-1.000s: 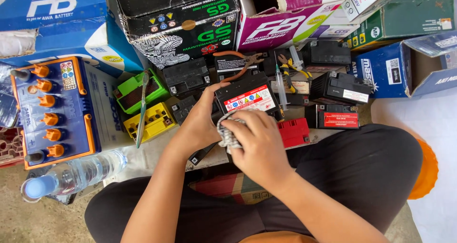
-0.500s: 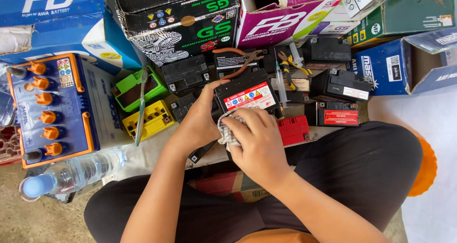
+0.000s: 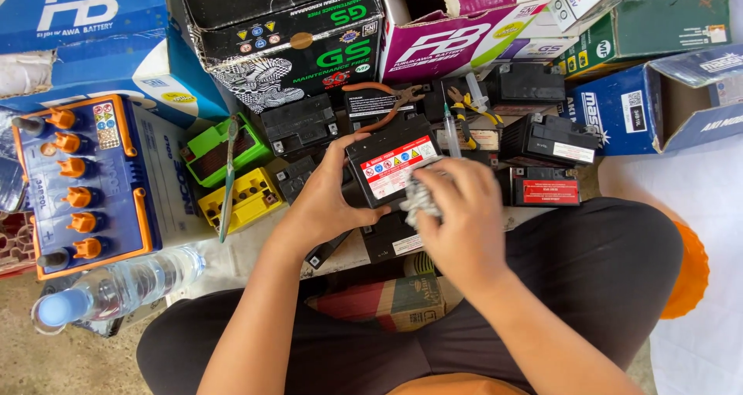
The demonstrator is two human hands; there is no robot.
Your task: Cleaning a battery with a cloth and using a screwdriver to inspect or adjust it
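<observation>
Where hands [image 3: 464,217] work, battery-strewn [image 3: 391,163] floor, perhaps concrete [image 3: 77,360], amid boxes [image 3: 286,31].

Hands [image 3: 387,209] on small black battery [image 3: 387,163]

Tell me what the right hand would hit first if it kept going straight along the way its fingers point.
The right hand points up-left over the small black battery; beyond it, likely the orange-handled pliers, though depth is unclear.

Single head-worn view, looking steeply down from close above lap and floor, no second view to overlap
</observation>
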